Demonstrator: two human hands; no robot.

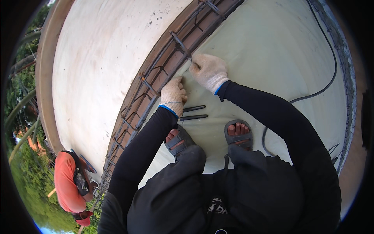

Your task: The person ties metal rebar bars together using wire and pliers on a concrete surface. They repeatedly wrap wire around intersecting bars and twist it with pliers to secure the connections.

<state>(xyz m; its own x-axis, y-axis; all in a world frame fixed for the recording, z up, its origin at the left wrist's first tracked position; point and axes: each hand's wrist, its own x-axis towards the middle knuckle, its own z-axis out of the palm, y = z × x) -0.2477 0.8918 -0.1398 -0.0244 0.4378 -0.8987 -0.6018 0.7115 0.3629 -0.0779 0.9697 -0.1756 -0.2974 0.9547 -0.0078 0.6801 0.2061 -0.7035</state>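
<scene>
My right hand (pixel 210 73), in a white knit glove with a blue cuff, is closed in a pinch beside the upper bar of a long rebar cage (pixel 143 102). A thin dark bit, perhaps wire, shows at its fingertips near a stirrup (pixel 180 42). My left hand (pixel 173 93), gloved alike, is curled next to the same cage, lower down. Whatever its fingers hold is hidden. Two black tool handles (pixel 194 112) stick out past my left wrist, above the pale sheet; the tool's head is out of sight.
The cage runs in a brown channel (pixel 130 91) between pale panels (pixel 97 58). A black cable (pixel 325 91) curves at right, beside a rough raised edge (pixel 344 58). My sandalled feet (pixel 238 134) stand on the sheet. A person in an orange shirt (pixel 68 181) bends at lower left, near trees.
</scene>
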